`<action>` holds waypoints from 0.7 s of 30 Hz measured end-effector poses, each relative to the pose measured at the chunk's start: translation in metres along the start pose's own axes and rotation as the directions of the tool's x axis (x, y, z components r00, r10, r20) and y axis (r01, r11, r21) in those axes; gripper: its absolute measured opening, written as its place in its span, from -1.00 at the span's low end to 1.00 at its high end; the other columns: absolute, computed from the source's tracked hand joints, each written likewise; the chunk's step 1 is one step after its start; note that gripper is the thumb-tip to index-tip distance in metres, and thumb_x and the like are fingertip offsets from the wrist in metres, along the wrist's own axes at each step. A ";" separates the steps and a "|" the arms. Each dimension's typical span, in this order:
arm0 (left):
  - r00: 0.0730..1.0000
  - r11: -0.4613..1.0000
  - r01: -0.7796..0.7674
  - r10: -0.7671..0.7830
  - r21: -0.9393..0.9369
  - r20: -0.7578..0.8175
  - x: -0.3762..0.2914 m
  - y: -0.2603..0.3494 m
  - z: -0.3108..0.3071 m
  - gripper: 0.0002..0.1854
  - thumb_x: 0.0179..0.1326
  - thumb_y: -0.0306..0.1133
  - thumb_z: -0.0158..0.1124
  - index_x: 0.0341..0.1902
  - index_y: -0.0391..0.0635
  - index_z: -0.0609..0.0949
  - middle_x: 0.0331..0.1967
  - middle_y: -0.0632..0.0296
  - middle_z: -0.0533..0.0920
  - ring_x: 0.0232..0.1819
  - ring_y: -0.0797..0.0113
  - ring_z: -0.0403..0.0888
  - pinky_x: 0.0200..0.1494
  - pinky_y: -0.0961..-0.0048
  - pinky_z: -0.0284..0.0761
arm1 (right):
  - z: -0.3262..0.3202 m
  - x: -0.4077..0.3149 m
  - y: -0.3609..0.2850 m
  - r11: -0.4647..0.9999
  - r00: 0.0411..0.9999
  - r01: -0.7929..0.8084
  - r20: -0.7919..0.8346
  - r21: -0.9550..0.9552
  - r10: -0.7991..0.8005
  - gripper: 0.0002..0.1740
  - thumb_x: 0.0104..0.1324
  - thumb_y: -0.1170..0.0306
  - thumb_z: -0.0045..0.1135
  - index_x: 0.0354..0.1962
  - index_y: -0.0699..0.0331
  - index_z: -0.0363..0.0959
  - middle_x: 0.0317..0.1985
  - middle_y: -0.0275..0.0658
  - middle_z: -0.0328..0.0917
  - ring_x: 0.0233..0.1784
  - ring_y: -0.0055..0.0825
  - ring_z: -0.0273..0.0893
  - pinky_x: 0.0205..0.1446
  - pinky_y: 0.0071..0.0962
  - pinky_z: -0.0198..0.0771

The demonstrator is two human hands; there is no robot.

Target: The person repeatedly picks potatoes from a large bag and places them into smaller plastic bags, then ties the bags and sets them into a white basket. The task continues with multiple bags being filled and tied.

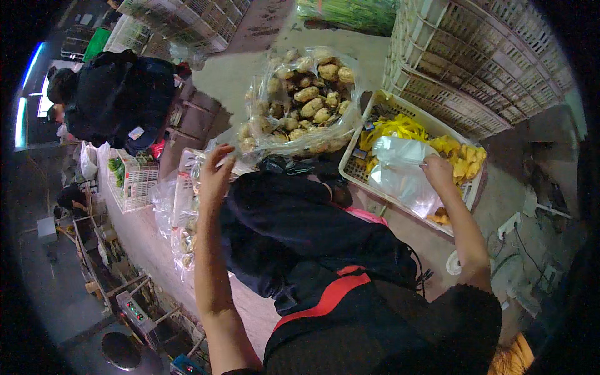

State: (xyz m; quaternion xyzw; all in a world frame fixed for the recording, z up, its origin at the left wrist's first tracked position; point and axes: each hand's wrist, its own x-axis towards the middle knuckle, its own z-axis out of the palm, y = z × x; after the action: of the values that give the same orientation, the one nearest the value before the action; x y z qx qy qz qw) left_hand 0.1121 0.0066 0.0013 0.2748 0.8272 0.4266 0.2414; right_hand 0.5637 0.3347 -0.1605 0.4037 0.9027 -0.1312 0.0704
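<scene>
My right hand (439,174) pinches the upper edge of a stack of clear plastic bags (403,176). The bags lie over a shallow white plastic crate (408,206) on my right, which also holds yellow netting (398,129) and yellow, knobbly produce (468,157). My left hand (218,176) is raised above another white crate (185,164), fingers curled but apart, with nothing visible in them. Ahead of my knees stands a large, open clear plastic sack (262,136) full of pale brown, oblong root vegetables (311,105).
Tall stacked plastic crates (473,65) rise at the right. Bundled green vegetables (349,14) lie at the top. A person in dark clothes (122,98) bends over at the left, near a crate of greens (133,180). A power strip (509,225) with cords lies at the right.
</scene>
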 end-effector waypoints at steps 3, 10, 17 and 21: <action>0.999 0.998 -0.011 0.013 -0.061 0.029 -0.011 0.020 0.026 -0.74 0.19 -0.36 0.21 -0.07 -0.17 0.59 -0.04 0.18 0.58 -0.02 0.40 0.52 0.01 0.48 0.42 | -0.042 0.006 -0.014 0.885 0.993 -0.114 0.062 0.451 0.096 -0.78 0.14 0.26 0.16 -0.48 0.25 0.54 -0.51 -0.30 0.51 -0.40 -0.32 0.52 -0.31 -0.35 0.44; 0.979 0.990 0.099 -0.079 -0.099 0.189 -0.037 0.053 0.049 -0.76 0.22 -0.36 0.18 -0.11 -0.23 0.58 -0.30 0.29 0.60 -0.23 0.52 0.51 -0.13 0.57 0.42 | -0.126 0.024 -0.043 0.319 0.941 -0.339 0.314 0.885 0.127 -0.82 0.22 0.23 0.13 -0.39 0.15 0.46 -0.50 -0.48 0.40 -0.54 -0.71 0.26 -0.50 -0.63 0.20; 0.925 0.938 0.270 -0.189 -0.219 0.330 -0.069 0.078 0.064 -0.64 0.28 -0.16 0.12 -0.08 -0.23 0.58 -0.25 0.28 0.61 -0.22 0.50 0.50 -0.16 0.54 0.40 | -0.144 0.014 -0.142 0.161 0.960 -0.074 0.026 0.984 0.280 -0.77 0.29 0.34 0.09 -0.13 0.23 0.42 -0.32 -0.42 0.49 -0.28 -0.66 0.46 -0.23 -0.58 0.43; 0.974 0.873 0.131 -0.026 -0.470 0.223 -0.072 0.083 0.091 -0.64 0.29 -0.14 0.11 -0.05 -0.17 0.58 -0.19 0.30 0.61 -0.15 0.48 0.51 -0.12 0.56 0.38 | -0.107 -0.002 -0.236 0.059 0.936 0.188 -0.161 0.980 -0.312 -0.78 0.18 0.47 0.14 -0.18 0.29 0.44 -0.34 -0.35 0.48 -0.27 -0.60 0.43 -0.15 -0.55 0.38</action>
State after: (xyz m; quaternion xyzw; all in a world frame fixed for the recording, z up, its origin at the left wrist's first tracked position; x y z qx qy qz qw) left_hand 0.2430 0.0517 0.0354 0.2153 0.6753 0.5774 0.4053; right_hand 0.3867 0.2134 -0.0153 0.1783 0.6345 -0.7256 -0.1977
